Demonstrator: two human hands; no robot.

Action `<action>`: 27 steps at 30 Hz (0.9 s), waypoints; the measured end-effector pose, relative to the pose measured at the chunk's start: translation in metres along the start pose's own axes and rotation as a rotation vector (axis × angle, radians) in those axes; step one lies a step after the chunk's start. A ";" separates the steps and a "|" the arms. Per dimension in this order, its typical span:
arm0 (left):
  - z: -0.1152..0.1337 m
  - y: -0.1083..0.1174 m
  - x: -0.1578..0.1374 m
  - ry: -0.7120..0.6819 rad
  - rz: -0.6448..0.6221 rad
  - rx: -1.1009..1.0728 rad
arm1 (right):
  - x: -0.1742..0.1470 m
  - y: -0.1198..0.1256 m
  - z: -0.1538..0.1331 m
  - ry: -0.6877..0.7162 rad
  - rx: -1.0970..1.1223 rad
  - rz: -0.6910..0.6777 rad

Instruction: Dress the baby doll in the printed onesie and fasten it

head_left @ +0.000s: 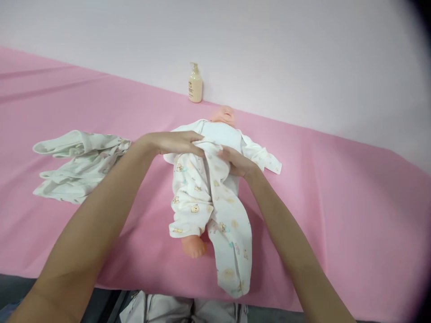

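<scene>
A baby doll (225, 115) lies on its back, its head toward the wall, dressed in a white long-sleeved top (220, 131). White baby pants (193, 197) with small bear prints cover its lower body. One foot (194, 246) pokes out of the leg on the left; the other leg lies long and flat with no foot showing. At the waist, my left hand (182, 142) grips the pants' fabric between thumb and fingers. My right hand (235, 160) holds the waist on the other side, its fingertips partly blurred and tucked at the cloth.
Folded white printed baby clothes (77, 166) lie to the left. A cream pump bottle (195, 85) stands beyond the doll's head by the white wall (286, 58). A pink sheet (363, 215) covers the table, whose front edge is close to my body.
</scene>
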State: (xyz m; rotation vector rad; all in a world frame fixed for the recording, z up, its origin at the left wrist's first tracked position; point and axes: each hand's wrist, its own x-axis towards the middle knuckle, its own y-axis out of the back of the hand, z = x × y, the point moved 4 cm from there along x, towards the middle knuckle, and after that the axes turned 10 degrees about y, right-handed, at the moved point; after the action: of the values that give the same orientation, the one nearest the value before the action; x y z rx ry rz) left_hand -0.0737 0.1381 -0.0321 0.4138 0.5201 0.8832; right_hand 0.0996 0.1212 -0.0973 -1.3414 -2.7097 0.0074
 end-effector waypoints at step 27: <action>-0.011 -0.015 0.017 0.037 -0.021 -0.528 | 0.001 -0.006 0.006 -0.052 0.224 -0.036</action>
State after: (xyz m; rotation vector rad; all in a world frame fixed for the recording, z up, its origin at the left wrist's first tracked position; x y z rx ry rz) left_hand -0.0618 0.1447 -0.0536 -0.0893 0.3064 0.9695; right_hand 0.0936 0.1183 -0.1031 -1.2443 -2.6778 0.3368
